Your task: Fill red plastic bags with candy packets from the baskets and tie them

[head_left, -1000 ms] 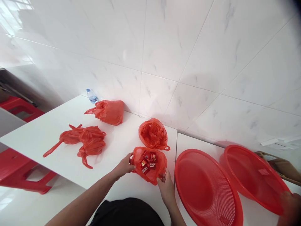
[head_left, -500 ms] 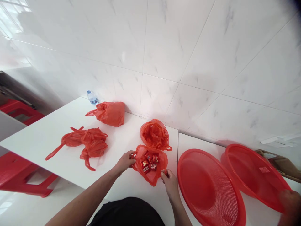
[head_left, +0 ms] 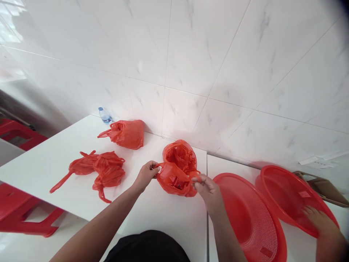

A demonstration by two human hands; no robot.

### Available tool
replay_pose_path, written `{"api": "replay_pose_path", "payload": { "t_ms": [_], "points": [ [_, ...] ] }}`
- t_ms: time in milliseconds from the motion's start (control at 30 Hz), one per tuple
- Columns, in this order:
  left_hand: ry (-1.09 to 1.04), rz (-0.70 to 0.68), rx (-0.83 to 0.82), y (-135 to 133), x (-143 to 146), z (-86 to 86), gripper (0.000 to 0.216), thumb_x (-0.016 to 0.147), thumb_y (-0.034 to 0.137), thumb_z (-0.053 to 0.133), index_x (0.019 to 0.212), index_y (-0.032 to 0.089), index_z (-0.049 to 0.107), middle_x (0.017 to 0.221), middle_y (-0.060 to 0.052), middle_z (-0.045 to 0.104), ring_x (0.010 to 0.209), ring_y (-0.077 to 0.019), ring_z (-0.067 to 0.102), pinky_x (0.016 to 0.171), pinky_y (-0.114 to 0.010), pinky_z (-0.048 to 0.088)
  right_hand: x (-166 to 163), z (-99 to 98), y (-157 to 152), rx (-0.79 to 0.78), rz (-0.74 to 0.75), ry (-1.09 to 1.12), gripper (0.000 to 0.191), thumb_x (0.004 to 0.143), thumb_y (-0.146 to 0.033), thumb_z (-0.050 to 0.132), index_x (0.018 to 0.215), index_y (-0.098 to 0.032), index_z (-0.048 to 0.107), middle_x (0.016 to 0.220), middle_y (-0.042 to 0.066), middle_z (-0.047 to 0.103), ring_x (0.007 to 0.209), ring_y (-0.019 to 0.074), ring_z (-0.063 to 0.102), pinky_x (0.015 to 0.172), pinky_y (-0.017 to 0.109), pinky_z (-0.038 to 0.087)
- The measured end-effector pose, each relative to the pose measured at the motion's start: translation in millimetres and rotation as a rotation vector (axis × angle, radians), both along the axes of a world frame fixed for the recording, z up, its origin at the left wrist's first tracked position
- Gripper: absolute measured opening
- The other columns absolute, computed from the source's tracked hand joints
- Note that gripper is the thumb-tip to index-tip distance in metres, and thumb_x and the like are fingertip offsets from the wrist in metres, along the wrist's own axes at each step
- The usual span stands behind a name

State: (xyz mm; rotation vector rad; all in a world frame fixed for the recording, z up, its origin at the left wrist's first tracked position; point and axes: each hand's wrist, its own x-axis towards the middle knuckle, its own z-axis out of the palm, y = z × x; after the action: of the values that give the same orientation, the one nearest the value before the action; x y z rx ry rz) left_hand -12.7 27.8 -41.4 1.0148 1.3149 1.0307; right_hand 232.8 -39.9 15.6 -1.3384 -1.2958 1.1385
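A red plastic bag [head_left: 168,182] sits before me on the white table, its mouth partly drawn together. Small red packets [head_left: 177,183] show inside it, mostly covered by the film. My left hand [head_left: 147,176] pinches the bag's left handle. On the other side my right hand [head_left: 207,189] grips the right handle between thumb and fingers. Right behind, touching or nearly touching, stands a round red container [head_left: 176,146] stuffed with crumpled red plastic.
Tied red bags [head_left: 106,169] lie at the left, with a fuller red bag [head_left: 129,134] and a water bottle [head_left: 104,115] behind. Red baskets [head_left: 234,203] stand at the right; another person's hand [head_left: 319,220] reaches into the farther basket [head_left: 289,196]. A red stool [head_left: 21,214] is lower left.
Both handles have been lifted and the bag's wide mouth has narrowed over the packets. My right hand moved up and right. The other person's hand reached farther into the far basket.
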Motion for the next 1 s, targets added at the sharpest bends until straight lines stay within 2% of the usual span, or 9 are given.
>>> {"api": "replay_pose_path", "payload": {
  "t_ms": [100, 233, 333, 433, 533, 700, 800, 900, 1000],
  "points": [
    [-0.034, 0.003, -0.024, -2.1, -3.9, 5.2, 0.021, 0.069, 0.034, 0.069, 0.076, 0.017, 0.058, 0.069, 0.001, 0.060, 0.059, -0.0124, 0.059, 0.059, -0.026, 0.047, -5.0, -1.4, 0.5, -0.038, -0.042, -0.045, 0.025, 0.079, -0.046, 0.061, 0.084, -0.021, 0.064, 0.084, 0.003, 0.063, 0.080, 0.0187, 0.058, 0.073, 0.031, 0.048],
    [-0.106, -0.020, -0.006, -7.5, -7.4, 18.2, 0.021, 0.070, 0.033, 0.069, 0.076, 0.018, 0.056, 0.066, 0.003, 0.057, 0.056, -0.0114, 0.056, 0.061, -0.028, 0.048, 1.3, -6.4, -4.0, -0.044, -0.100, 0.026, 0.030, 0.078, -0.047, 0.063, 0.092, -0.021, 0.066, 0.089, 0.004, 0.066, 0.082, 0.0197, 0.060, 0.077, 0.033, 0.049],
    [-0.100, -0.057, 0.038, -9.7, -4.7, 32.2, 0.020, 0.072, 0.032, 0.068, 0.082, 0.018, 0.057, 0.066, 0.004, 0.056, 0.056, -0.0114, 0.055, 0.062, -0.028, 0.047, 5.6, -10.2, -6.1, -0.070, -0.190, -0.089, 0.030, 0.078, -0.048, 0.061, 0.090, -0.021, 0.065, 0.087, 0.004, 0.066, 0.081, 0.0198, 0.060, 0.075, 0.032, 0.048],
    [-0.002, -0.122, 0.128, -10.6, 0.8, 43.9, 0.023, 0.070, 0.025, 0.067, 0.092, 0.020, 0.062, 0.075, 0.001, 0.062, 0.068, -0.0150, 0.058, 0.065, -0.028, 0.047, 4.7, -13.8, -5.8, -0.046, -0.272, -0.191, 0.029, 0.080, -0.049, 0.058, 0.086, -0.020, 0.063, 0.087, 0.005, 0.066, 0.081, 0.0204, 0.059, 0.072, 0.031, 0.047],
    [0.097, -0.176, 0.233, -10.4, 4.5, 53.9, 0.032, 0.070, 0.019, 0.064, 0.102, 0.022, 0.066, 0.089, -0.003, 0.067, 0.087, -0.0205, 0.061, 0.074, -0.030, 0.047, 1.6, -11.8, -4.7, 0.014, -0.301, -0.197, 0.027, 0.079, -0.048, 0.058, 0.084, -0.021, 0.062, 0.094, 0.006, 0.066, 0.086, 0.0206, 0.059, 0.074, 0.031, 0.047],
    [0.128, -0.140, 0.328, -7.8, 2.9, 70.1, 0.031, 0.073, 0.019, 0.061, 0.104, 0.024, 0.066, 0.098, -0.003, 0.069, 0.092, -0.0222, 0.063, 0.079, -0.032, 0.046, 1.9, -6.4, -3.2, 0.059, -0.352, -0.100, 0.024, 0.081, -0.045, 0.057, 0.088, -0.022, 0.062, 0.094, 0.004, 0.065, 0.087, 0.0193, 0.059, 0.076, 0.030, 0.047],
    [0.198, -0.167, 0.318, -6.7, -2.9, 61.9, 0.038, 0.070, 0.013, 0.060, 0.106, 0.024, 0.066, 0.093, -0.003, 0.071, 0.087, -0.0216, 0.064, 0.076, -0.031, 0.046, 3.6, -21.1, -1.8, -0.024, -0.341, -0.139, 0.026, 0.081, -0.046, 0.057, 0.086, -0.022, 0.062, 0.082, 0.002, 0.063, 0.077, 0.0177, 0.056, 0.069, 0.029, 0.046],
    [0.216, -0.255, 0.180, -9.1, -11.3, 38.2, 0.038, 0.066, 0.010, 0.059, 0.100, 0.022, 0.067, 0.089, -0.004, 0.073, 0.078, -0.0207, 0.063, 0.071, -0.031, 0.047, 3.1, -44.5, -3.4, -0.150, -0.232, -0.217, 0.028, 0.079, -0.047, 0.057, 0.075, -0.020, 0.062, 0.063, -0.002, 0.054, 0.061, 0.0151, 0.049, 0.057, 0.027, 0.040],
    [0.135, -0.290, 0.062, -13.4, -18.3, 21.8, 0.034, 0.067, 0.012, 0.059, 0.100, 0.020, 0.065, 0.093, -0.005, 0.073, 0.081, -0.0217, 0.065, 0.071, -0.031, 0.047, 0.8, -54.7, -9.0, -0.191, -0.178, -0.205, 0.031, 0.078, -0.049, 0.057, 0.081, -0.019, 0.066, 0.062, -0.001, 0.055, 0.060, 0.0156, 0.049, 0.055, 0.027, 0.040]
  ]
}}
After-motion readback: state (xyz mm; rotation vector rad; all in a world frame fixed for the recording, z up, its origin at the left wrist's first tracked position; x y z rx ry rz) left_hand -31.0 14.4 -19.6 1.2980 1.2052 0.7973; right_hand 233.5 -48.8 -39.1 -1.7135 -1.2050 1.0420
